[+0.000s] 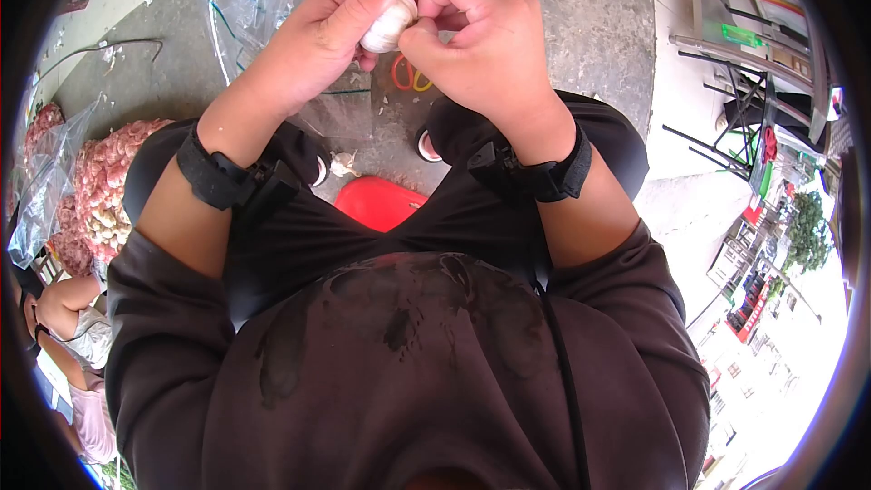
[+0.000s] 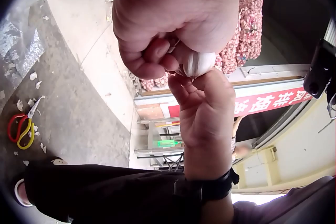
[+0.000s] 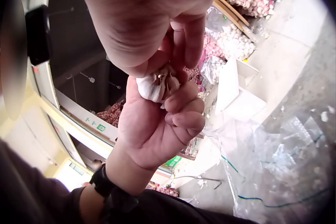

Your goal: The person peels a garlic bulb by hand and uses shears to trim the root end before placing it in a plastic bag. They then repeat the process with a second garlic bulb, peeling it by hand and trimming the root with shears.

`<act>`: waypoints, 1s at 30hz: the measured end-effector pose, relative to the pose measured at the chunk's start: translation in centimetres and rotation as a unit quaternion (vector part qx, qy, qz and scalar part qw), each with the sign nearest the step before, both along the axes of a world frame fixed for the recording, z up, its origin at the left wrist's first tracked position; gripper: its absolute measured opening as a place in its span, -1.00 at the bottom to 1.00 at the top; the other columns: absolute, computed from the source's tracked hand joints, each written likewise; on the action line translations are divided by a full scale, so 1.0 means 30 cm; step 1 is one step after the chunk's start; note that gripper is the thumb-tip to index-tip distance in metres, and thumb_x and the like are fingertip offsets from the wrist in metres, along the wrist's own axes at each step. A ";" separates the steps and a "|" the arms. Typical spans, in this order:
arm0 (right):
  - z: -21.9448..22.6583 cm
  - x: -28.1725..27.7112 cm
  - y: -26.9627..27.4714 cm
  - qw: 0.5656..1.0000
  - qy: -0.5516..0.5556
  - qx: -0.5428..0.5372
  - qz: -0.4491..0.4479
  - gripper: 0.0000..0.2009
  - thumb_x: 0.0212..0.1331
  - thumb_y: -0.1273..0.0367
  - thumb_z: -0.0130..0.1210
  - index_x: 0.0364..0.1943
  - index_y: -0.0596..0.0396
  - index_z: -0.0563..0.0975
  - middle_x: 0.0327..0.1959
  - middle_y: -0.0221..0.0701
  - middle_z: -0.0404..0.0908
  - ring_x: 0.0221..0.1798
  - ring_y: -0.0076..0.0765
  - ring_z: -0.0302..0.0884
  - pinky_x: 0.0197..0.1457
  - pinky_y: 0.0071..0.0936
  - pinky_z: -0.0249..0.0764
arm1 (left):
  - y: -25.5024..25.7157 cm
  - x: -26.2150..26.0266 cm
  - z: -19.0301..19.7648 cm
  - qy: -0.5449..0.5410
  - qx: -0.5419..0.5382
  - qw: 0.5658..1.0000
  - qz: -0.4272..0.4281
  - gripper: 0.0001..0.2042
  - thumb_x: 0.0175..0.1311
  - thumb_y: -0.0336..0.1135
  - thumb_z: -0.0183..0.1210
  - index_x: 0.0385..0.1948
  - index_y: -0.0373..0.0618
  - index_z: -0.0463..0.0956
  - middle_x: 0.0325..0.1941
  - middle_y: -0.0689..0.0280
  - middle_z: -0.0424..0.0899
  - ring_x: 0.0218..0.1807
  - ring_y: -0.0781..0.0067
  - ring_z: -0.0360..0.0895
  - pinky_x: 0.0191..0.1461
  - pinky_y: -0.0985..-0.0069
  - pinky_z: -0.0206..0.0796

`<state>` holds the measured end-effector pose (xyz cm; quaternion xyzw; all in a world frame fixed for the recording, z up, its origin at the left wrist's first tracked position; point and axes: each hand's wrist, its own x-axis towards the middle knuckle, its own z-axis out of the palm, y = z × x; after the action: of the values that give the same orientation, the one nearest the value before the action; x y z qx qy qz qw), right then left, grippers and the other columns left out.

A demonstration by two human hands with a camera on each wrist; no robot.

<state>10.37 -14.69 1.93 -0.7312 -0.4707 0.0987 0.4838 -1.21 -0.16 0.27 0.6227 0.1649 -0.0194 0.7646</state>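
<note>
In the head view a white garlic bulb (image 1: 391,25) is held up in front of the knees, between both hands. My left hand (image 1: 318,36) grips it from the left, thumb along its upper side and fingers curled round it. From the other side my right hand (image 1: 490,41) pinches the bulb's edge between thumb and bent forefinger. Cloves bulge on the garlic bulb (image 3: 153,88) in the right wrist view, where dry skin stands loose near the right fingertips. The left palm hides part of the bulb in the left wrist view.
Scissors (image 2: 22,128) with red and yellow handles lie on the concrete floor among scraps of garlic skin. A clear plastic bag (image 1: 249,0) spreads at upper left. Mesh sacks of garlic (image 1: 113,168) stand left. A red plastic surface (image 1: 376,204) shows between the legs.
</note>
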 end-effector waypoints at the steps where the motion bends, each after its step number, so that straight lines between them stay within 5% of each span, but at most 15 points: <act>1: 0.016 0.000 -0.009 1.000 -0.009 -0.027 0.004 -0.93 -0.13 0.55 0.19 -0.57 0.18 0.52 -0.48 -0.38 0.62 -0.45 -0.44 0.60 -0.34 -0.52 0.56 | 0.000 -0.001 -0.002 0.000 -0.006 1.000 0.002 -0.50 0.41 0.19 -0.04 -0.26 -0.12 0.59 -0.43 0.44 0.56 -0.45 0.67 0.39 -0.34 0.67 0.29; 9: 0.021 0.019 -0.018 0.996 0.071 -0.025 0.041 -0.93 0.07 0.62 0.11 -0.38 0.24 0.58 -0.32 -0.36 0.67 -0.28 -0.53 0.67 -0.16 -0.56 0.62 | -0.008 -0.008 0.030 0.043 -0.117 0.992 0.027 -0.48 0.40 0.19 -0.04 -0.24 -0.16 0.59 -0.41 0.40 0.57 -0.50 0.61 0.43 -0.36 0.65 0.30; 17: 0.042 0.027 -0.010 0.991 0.067 0.038 0.106 -0.83 0.15 0.58 0.16 -0.16 0.24 0.60 -0.14 -0.35 0.65 -0.15 -0.47 0.66 0.01 -0.50 0.61 | 0.020 -0.005 0.006 0.034 -0.080 0.996 0.014 -0.51 0.40 0.16 -0.03 -0.16 -0.15 0.58 -0.35 0.39 0.60 -0.44 0.61 0.45 -0.33 0.65 0.32; 21: 0.064 0.013 -0.006 0.994 0.086 0.030 0.066 -0.79 0.11 0.60 0.18 -0.14 0.25 0.60 -0.12 -0.29 0.62 -0.18 -0.43 0.67 -0.06 -0.52 0.62 | 0.004 -0.001 0.001 -0.019 -0.082 0.994 0.063 -0.57 0.40 0.08 0.02 -0.09 -0.14 0.57 -0.23 0.39 0.62 -0.25 0.61 0.51 -0.18 0.64 0.40; 24: 0.095 0.022 0.007 0.993 0.081 0.049 0.073 -0.72 0.05 0.62 0.18 -0.09 0.27 0.56 -0.12 -0.19 0.58 -0.25 -0.37 0.66 -0.18 -0.53 0.60 | 0.014 0.002 0.005 -0.035 -0.112 0.993 0.027 -0.52 0.42 0.10 -0.02 0.05 -0.16 0.48 -0.05 0.32 0.61 0.01 0.51 0.54 0.12 0.47 0.38; 26: 0.093 0.042 0.013 0.992 -0.005 0.076 0.102 -0.68 0.01 0.60 0.19 -0.07 0.24 0.57 -0.16 -0.16 0.60 -0.28 -0.34 0.65 -0.20 -0.53 0.58 | 0.018 0.005 -0.003 -0.063 -0.158 0.985 0.030 -0.59 0.41 0.01 0.04 0.00 -0.17 0.51 -0.07 0.31 0.61 -0.02 0.51 0.57 0.12 0.47 0.45; 30: 0.076 0.020 0.012 0.988 -0.001 0.120 0.096 -0.72 -0.01 0.57 0.22 -0.14 0.20 0.59 -0.23 -0.21 0.62 -0.32 -0.31 0.65 -0.26 -0.52 0.57 | 0.026 0.006 -0.024 -0.068 -0.241 0.967 0.046 -0.64 0.41 -0.06 0.09 -0.05 -0.20 0.53 -0.07 0.29 0.62 0.00 0.46 0.59 0.20 0.39 0.47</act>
<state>10.96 -14.32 4.21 -0.6190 -0.5478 0.0868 0.5560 -1.02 0.61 -0.46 0.4120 0.1320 0.0190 0.9014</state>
